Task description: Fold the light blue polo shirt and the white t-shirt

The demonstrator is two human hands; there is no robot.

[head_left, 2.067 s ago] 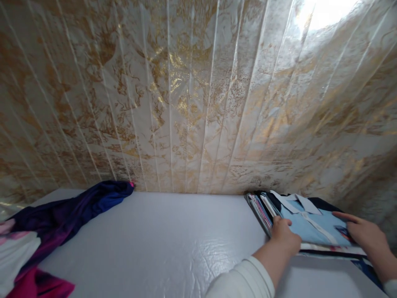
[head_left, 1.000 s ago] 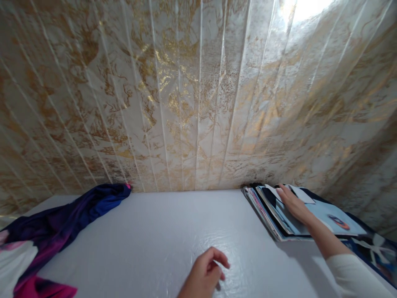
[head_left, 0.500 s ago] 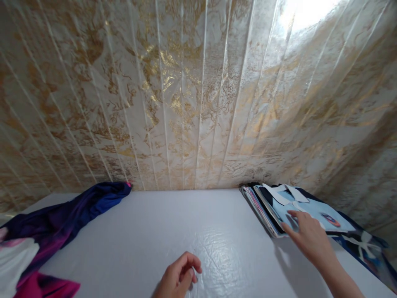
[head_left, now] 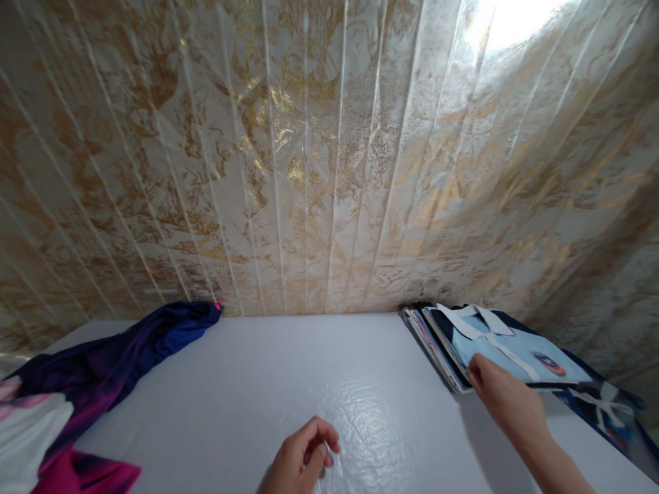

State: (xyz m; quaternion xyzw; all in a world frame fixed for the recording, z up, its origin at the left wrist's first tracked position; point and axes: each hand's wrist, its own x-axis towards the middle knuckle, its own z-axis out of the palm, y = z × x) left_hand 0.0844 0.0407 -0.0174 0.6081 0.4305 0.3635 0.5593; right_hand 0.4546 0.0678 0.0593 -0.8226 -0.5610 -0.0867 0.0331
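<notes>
A stack of folded garments (head_left: 453, 357) lies at the right of a white table (head_left: 247, 398), topped by a light blue polo shirt (head_left: 519, 350) with a white collar. My right hand (head_left: 502, 394) rests at the near left corner of the stack, fingers curled down against the edge of the blue shirt. My left hand (head_left: 301, 460) hovers low over the table's middle front, fingers loosely curled, holding nothing.
A heap of loose clothes, dark blue and purple (head_left: 113, 357) with pink (head_left: 77, 473) and white (head_left: 25, 425) pieces, lies at the left. A shiny gold-patterned curtain (head_left: 329, 158) hangs directly behind the table.
My left hand left the stack and dropped to the table's middle. My right hand slid from the shirt's collar back to the stack's near corner.
</notes>
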